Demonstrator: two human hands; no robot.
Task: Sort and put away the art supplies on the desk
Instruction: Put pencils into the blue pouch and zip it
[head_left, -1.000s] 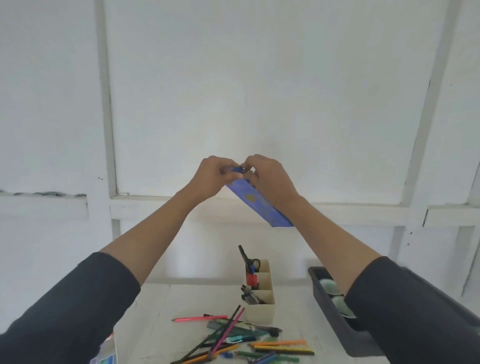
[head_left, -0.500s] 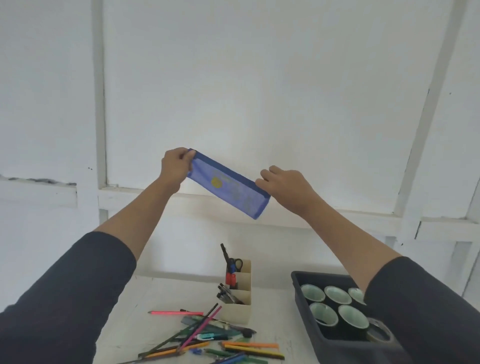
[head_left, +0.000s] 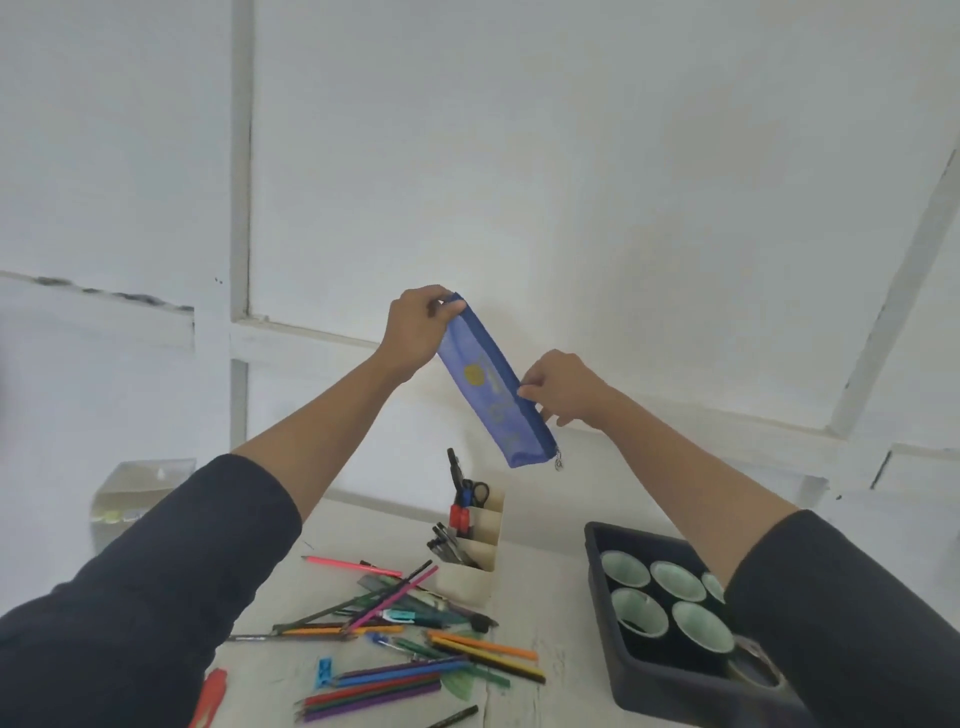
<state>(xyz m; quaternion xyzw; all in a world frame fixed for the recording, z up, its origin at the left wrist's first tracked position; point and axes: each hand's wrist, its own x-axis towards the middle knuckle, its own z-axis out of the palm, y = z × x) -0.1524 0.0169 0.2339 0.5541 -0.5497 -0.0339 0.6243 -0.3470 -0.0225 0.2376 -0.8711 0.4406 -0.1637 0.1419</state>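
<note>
At far left a clear plastic box (head_left: 140, 488) stands on the white desk (head_left: 561, 675). Above it the left hand (head_left: 415, 327) pinches the top end of the long blue fabric pencil pouch (head_left: 493, 395), held in the air before the wall. A second ago both hands were bunched together at that end; then they drew apart along the pouch, and now it hangs steeply tilted. The right hand (head_left: 561, 387) pinches its zip edge about midway, while the metal zip pull (head_left: 559, 461) dangles at the lower end. That suggests the zip has been run full length, though whether the mouth gapes cannot be told. If it is open, the pouch is ready to take the loose coloured pencils (head_left: 384, 680) scattered below, in front of the beige compartment organiser (head_left: 462, 582). The dark tray of pale green cups (head_left: 675, 696) sits at the right.
</note>
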